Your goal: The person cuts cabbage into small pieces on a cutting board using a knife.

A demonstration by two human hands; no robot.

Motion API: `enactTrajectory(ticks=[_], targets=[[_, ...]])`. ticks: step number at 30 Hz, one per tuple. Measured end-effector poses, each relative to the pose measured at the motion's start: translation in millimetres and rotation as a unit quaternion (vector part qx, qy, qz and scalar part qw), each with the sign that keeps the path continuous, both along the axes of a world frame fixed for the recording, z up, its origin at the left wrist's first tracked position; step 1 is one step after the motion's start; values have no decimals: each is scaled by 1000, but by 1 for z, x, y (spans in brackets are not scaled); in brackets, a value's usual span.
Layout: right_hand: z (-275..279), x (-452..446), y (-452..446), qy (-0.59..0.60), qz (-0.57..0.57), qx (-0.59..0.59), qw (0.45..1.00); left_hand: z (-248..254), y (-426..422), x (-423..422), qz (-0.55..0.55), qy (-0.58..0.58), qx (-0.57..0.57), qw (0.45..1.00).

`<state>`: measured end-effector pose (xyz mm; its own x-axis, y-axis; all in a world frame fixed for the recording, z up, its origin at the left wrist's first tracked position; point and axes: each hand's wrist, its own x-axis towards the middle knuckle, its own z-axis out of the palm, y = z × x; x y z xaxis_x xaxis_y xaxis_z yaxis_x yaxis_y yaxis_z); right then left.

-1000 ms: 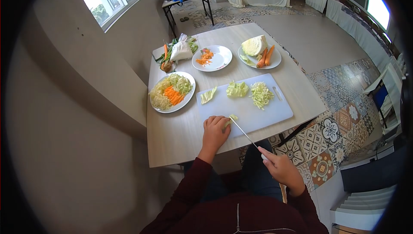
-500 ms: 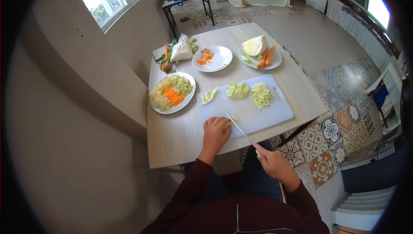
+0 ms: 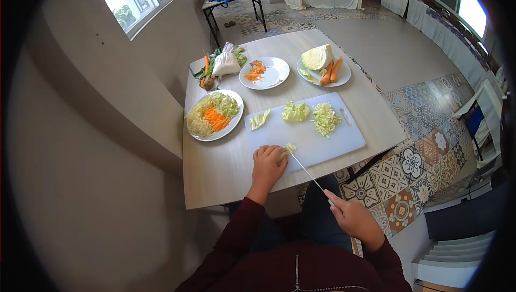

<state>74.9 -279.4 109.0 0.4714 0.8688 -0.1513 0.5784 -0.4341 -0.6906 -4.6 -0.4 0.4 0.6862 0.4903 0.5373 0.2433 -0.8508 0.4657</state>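
Note:
My left hand (image 3: 268,164) presses a small piece of cabbage (image 3: 282,156) onto the white cutting board (image 3: 322,149), fingers curled over most of it. In my right hand (image 3: 350,215) is a knife (image 3: 309,174), its blade slanting up and left so the tip lies beside the cut cabbage strips (image 3: 290,147). Across the upper part of the board are a flat cabbage leaf piece (image 3: 259,119), a stack of cabbage leaves (image 3: 295,112) and a heap of shredded cabbage (image 3: 325,119).
Left of the board, a plate (image 3: 236,123) holds shredded vegetables. Behind stand a plate (image 3: 277,70) with carrot bits and a plate (image 3: 346,77) with half a cabbage (image 3: 318,56) and carrots (image 3: 332,71). A white bag (image 3: 226,63) sits among vegetables by the wall.
My right hand has drawn the knife back, down and to the right, so its tip has moved away from my left fingers. My left hand stays in place on the cabbage.

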Motion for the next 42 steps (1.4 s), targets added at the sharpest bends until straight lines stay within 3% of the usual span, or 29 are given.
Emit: enactTrajectory(ticks=[7,13,22,25,31,34,42], targets=[[2,-3,3,6,-10,-12,1000,-2,1,-1,-3,-28,1,1000],[-17,-1,13,-11,-13,58,998,-3,3,-1,-11,-32,-6,999],[1,6,11,18,-12,37,999,-5,3,-2,-6,-35,-18,999],[-6,6,17,12,-16,41,999,-6,2,0,71,-25,-39,996],[-14,12,12,25,-36,105,994,0,6,6,100,-6,-78,992],[-18,17,3,20,-59,100,993,0,10,15,124,32,-24,991],[-9,20,-14,43,-99,49,993,-10,10,23,94,35,-11,995]])
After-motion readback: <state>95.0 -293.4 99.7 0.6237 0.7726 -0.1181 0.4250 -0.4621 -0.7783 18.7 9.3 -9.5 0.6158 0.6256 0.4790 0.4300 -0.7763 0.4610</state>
